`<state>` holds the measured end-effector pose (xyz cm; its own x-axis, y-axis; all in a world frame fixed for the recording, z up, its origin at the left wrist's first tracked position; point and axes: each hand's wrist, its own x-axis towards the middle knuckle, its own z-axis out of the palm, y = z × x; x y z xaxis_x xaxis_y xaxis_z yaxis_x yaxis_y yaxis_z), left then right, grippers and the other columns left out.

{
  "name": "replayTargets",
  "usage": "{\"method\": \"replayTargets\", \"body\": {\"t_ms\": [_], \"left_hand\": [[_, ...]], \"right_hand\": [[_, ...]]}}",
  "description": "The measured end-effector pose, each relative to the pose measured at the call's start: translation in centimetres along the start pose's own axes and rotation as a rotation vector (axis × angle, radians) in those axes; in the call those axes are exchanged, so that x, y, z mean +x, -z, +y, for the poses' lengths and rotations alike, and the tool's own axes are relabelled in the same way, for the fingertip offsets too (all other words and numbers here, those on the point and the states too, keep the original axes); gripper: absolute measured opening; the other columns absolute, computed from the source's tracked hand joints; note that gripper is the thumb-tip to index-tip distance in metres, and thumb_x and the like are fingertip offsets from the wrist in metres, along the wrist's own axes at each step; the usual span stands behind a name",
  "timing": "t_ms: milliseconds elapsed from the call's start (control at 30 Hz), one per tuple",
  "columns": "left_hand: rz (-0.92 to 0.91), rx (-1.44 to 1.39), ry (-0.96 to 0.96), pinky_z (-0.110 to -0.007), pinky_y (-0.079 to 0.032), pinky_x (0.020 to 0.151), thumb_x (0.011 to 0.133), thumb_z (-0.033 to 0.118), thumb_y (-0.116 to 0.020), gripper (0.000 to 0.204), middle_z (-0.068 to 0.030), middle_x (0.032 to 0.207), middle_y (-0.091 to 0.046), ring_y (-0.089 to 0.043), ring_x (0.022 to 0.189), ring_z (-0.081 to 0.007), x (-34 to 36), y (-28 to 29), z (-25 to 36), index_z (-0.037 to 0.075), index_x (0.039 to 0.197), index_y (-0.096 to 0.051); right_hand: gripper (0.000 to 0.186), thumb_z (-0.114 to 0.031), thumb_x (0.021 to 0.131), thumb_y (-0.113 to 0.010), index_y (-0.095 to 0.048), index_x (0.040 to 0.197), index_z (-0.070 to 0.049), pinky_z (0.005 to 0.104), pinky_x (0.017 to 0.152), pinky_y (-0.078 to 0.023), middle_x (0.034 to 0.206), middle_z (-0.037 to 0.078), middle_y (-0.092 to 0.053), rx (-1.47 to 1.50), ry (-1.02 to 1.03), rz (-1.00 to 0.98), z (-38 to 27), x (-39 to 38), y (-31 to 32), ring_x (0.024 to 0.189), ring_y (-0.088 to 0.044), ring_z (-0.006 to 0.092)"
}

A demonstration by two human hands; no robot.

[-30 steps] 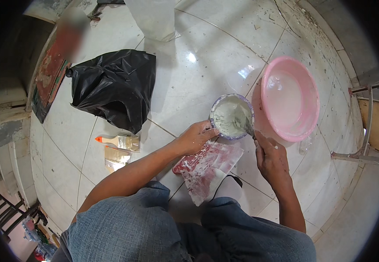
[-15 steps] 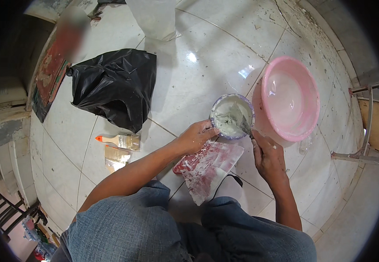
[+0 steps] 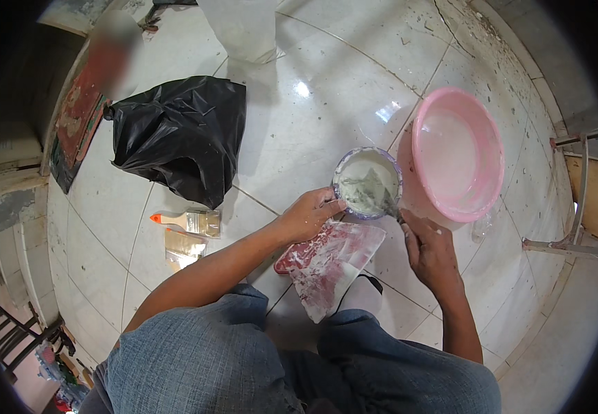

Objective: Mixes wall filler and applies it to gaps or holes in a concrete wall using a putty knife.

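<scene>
A small bowl (image 3: 341, 204) with a blue-stained rim stands on the tiles in front of me, holding a whitish-green paste (image 3: 361, 196). My left hand (image 3: 311, 214) grips its near left rim, thumb on the edge. In my right hand (image 3: 429, 247) is a putty knife (image 3: 390, 203), its blade down in the paste and its handle mostly covered by my closed fingers. Just below the bowl lies a red, wedge-shaped plastic scraper (image 3: 330, 262) smeared with white, close under my left hand and between my knees.
A pink basin (image 3: 495, 152) with cloudy liquid stands right of the bowl. To the left are a black plastic bag (image 3: 175, 124) and a paintbrush (image 3: 188, 222) beside another packaged brush (image 3: 183, 247). A whitish translucent bag (image 3: 244, 31) lies at the far side; a metal frame (image 3: 580, 193) stands at right.
My right hand has shifted slightly right and toward me, and the putty knife's blade has moved through the paste. My left hand stays on the bowl.
</scene>
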<state>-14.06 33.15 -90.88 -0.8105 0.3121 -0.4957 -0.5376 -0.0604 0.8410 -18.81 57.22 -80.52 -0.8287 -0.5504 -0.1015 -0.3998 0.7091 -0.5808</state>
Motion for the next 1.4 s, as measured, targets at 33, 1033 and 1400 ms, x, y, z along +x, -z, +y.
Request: {"method": "replayTargets", "body": {"t_ms": [33, 1033, 1400], "left_hand": [[-0.002, -0.001, -0.004, -0.031, -0.038, 0.100, 0.100, 0.029, -0.049, 0.041, -0.0102, 0.117, -0.062, -0.053, 0.108, -0.0148, 0.0, 0.0, 0.0, -0.004, 0.124, -0.053], [-0.002, -0.033, 0.000, -0.030, -0.040, 0.099, 0.101, 0.023, -0.048, 0.038, -0.0103, 0.120, -0.060, -0.054, 0.109, -0.0144, 0.3, 0.0, -0.7, -0.004, 0.127, -0.050], [-0.007, -0.017, 0.052, -0.030, -0.041, 0.098, 0.100, 0.027, -0.050, 0.040, -0.0092, 0.115, -0.062, -0.055, 0.107, -0.0135, 0.0, 0.1, 0.7, -0.004, 0.125, -0.052]], "right_hand": [[0.026, -0.004, 0.085, -0.061, -0.064, 0.111, -0.003, 0.0450, 0.064, -0.048, 0.077, 0.021, -0.063, 0.006, -0.005, -0.063, -0.6, 0.0, 0.2, 0.069, -0.061, 0.0380], [0.030, -0.003, 0.086, -0.062, -0.063, 0.116, -0.003, 0.0407, 0.062, -0.047, 0.074, 0.018, -0.061, 0.123, 0.027, -0.052, 1.2, -0.2, -1.6, 0.065, -0.059, 0.0336], [0.024, -0.006, 0.089, -0.058, -0.066, 0.111, 0.002, 0.0367, 0.064, -0.050, 0.085, 0.025, -0.067, 0.162, -0.020, 0.019, 1.1, 0.6, -1.8, 0.068, -0.065, 0.0332]]}}
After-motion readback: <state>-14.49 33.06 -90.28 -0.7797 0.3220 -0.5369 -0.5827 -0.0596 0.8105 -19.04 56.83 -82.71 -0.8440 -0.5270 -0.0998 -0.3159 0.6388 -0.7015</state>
